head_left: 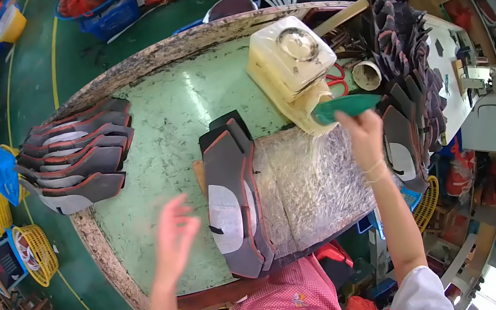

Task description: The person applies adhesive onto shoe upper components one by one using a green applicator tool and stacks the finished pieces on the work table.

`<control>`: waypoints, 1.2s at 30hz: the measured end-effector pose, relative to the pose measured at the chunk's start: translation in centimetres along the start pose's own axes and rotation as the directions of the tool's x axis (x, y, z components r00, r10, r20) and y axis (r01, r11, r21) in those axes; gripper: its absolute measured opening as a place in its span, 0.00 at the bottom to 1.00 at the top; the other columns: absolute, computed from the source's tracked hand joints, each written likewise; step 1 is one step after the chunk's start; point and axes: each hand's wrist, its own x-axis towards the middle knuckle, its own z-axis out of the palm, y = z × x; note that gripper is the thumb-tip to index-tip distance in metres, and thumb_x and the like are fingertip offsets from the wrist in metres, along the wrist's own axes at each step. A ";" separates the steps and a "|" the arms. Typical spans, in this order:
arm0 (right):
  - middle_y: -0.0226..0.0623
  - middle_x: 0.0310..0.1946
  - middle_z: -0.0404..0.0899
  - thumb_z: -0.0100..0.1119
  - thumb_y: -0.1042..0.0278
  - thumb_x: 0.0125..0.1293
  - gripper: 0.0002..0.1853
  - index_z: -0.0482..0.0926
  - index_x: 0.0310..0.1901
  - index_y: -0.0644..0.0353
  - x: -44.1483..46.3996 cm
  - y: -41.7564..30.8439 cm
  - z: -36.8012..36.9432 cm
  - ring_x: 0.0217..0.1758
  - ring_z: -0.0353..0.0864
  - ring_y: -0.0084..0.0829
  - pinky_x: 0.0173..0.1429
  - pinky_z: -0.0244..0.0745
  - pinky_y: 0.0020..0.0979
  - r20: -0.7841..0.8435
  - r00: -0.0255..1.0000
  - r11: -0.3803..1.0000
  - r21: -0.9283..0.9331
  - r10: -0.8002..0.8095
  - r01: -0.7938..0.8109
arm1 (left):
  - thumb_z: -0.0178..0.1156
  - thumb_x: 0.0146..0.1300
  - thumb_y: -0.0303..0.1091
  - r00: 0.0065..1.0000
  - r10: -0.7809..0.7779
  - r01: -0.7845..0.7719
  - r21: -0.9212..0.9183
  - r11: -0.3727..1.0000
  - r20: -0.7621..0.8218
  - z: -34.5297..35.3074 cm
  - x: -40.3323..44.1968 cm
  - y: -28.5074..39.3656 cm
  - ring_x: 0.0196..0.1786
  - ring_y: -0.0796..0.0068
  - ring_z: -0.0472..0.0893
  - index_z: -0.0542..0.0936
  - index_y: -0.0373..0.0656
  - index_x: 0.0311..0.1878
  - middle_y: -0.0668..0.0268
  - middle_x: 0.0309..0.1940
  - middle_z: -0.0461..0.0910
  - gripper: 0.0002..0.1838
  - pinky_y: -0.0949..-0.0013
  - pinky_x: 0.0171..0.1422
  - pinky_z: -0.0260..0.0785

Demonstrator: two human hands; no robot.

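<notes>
My right hand (362, 132) grips a green tool (347, 105), perhaps a brush handle; its far end is inside the mouth of a yellowed plastic container (291, 54). Blurred by motion, my left hand (179, 228) is raised over the green tabletop with its fingers apart and nothing in them. Between the hands lies a short stack of dark grey shoe-upper pieces (228, 196) with light grey patches and red edging. The nearest piece is a little to the right of my left hand, not touching it. Clear plastic film (309, 184) covers the table surface below my right hand.
More upper pieces (76, 153) are fanned out at the table's left end, and a tall heap (401, 51) stands at the right. Red-handled scissors (337, 79) and a small round cup (367, 75) sit behind the container. Yellow baskets (36, 254) line the floor at left.
</notes>
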 end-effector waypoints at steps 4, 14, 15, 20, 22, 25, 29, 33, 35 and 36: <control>0.35 0.30 0.80 0.58 0.77 0.63 0.09 0.83 0.44 0.62 -6.6 -3.2 4.7 0.26 0.76 0.24 0.33 0.70 0.29 0.392 0.913 0.988 0.143 -0.111 0.058 | 0.64 0.61 0.23 0.982 -0.137 0.171 -0.294 0.940 0.134 3.9 -0.7 -1.8 0.49 0.78 0.75 0.65 0.41 0.64 0.64 0.48 0.74 0.29 0.75 0.50 0.71; 0.44 0.33 0.78 0.62 0.66 0.62 0.11 0.82 0.45 0.57 -5.3 -4.3 8.4 0.31 0.79 0.47 0.33 0.73 0.38 0.288 0.913 0.930 -0.141 -0.288 0.338 | 0.65 0.59 0.19 0.989 -0.140 0.151 -0.372 0.916 0.057 4.5 -0.6 -2.3 0.43 0.78 0.79 0.66 0.38 0.63 0.64 0.41 0.78 0.29 0.74 0.48 0.73; 0.44 0.33 0.78 0.62 0.66 0.62 0.11 0.82 0.45 0.57 -6.1 -4.0 8.3 0.31 0.79 0.47 0.33 0.73 0.38 0.290 0.911 0.931 -0.133 -0.292 0.340 | 0.64 0.58 0.19 0.989 -0.140 0.151 -0.406 0.901 0.057 4.5 -0.4 -2.2 0.42 0.78 0.79 0.66 0.38 0.63 0.64 0.41 0.78 0.29 0.75 0.47 0.73; 0.36 0.34 0.78 0.62 0.70 0.57 0.16 0.81 0.49 0.50 -14.1 -1.2 5.9 0.29 0.80 0.42 0.32 0.74 0.39 0.715 0.624 0.914 0.049 -0.314 0.404 | 0.63 0.59 0.17 0.990 -0.142 0.134 -0.402 0.906 0.010 5.0 -0.6 -2.4 0.45 0.78 0.79 0.65 0.37 0.63 0.64 0.41 0.78 0.29 0.73 0.53 0.72; 0.32 0.35 0.76 0.63 0.71 0.52 0.22 0.79 0.52 0.45 -14.4 -0.9 5.8 0.28 0.80 0.38 0.31 0.75 0.37 0.671 0.563 0.799 0.073 -0.482 0.597 | 0.63 0.59 0.18 0.990 -0.144 0.130 -0.389 0.912 -0.007 5.4 -0.5 -2.3 0.45 0.78 0.79 0.65 0.37 0.63 0.65 0.40 0.78 0.29 0.73 0.53 0.72; 0.32 0.33 0.75 0.63 0.71 0.52 0.22 0.79 0.52 0.45 -16.3 0.0 5.2 0.27 0.79 0.38 0.30 0.74 0.36 0.714 0.565 0.802 -0.009 -0.413 0.597 | 0.64 0.58 0.18 0.992 -0.105 0.072 -0.386 0.920 -0.065 5.6 -1.0 -2.5 0.40 0.80 0.79 0.66 0.38 0.61 0.65 0.39 0.77 0.28 0.76 0.46 0.73; 0.32 0.32 0.75 0.62 0.71 0.51 0.22 0.79 0.51 0.47 -18.1 0.0 3.8 0.26 0.78 0.38 0.29 0.73 0.37 0.734 0.569 0.839 0.002 -0.371 0.544 | 0.64 0.58 0.18 0.992 -0.107 0.074 -0.388 0.919 -0.065 5.9 -1.0 -2.6 0.43 0.80 0.78 0.66 0.37 0.62 0.65 0.40 0.77 0.29 0.75 0.49 0.72; 0.34 0.33 0.76 0.63 0.69 0.50 0.20 0.80 0.48 0.49 -20.1 0.5 3.8 0.26 0.79 0.39 0.31 0.75 0.37 0.838 0.405 0.804 0.065 -0.365 0.591 | 0.61 0.66 0.32 0.998 -0.059 0.046 -0.364 0.930 -0.026 5.5 -1.2 -2.3 0.47 0.77 0.78 0.66 0.37 0.66 0.62 0.46 0.79 0.27 0.70 0.57 0.70; 0.39 0.29 0.76 0.62 0.66 0.56 0.13 0.82 0.44 0.53 -18.5 -0.1 4.5 0.26 0.79 0.42 0.31 0.75 0.39 0.781 0.506 0.868 0.091 -0.367 0.489 | 0.54 0.69 0.43 0.979 -0.198 0.192 -0.488 0.851 0.040 4.4 -1.5 -1.9 0.49 0.75 0.78 0.66 0.37 0.67 0.61 0.50 0.78 0.28 0.67 0.59 0.69; 0.41 0.27 0.76 0.61 0.65 0.58 0.10 0.82 0.42 0.54 -16.2 -0.5 5.4 0.26 0.79 0.44 0.31 0.74 0.40 0.713 0.593 0.898 0.119 -0.374 0.424 | 0.48 0.72 0.54 0.941 -0.310 0.326 -0.593 0.736 0.133 3.8 -1.2 -1.6 0.51 0.73 0.78 0.65 0.36 0.68 0.59 0.54 0.78 0.33 0.65 0.61 0.68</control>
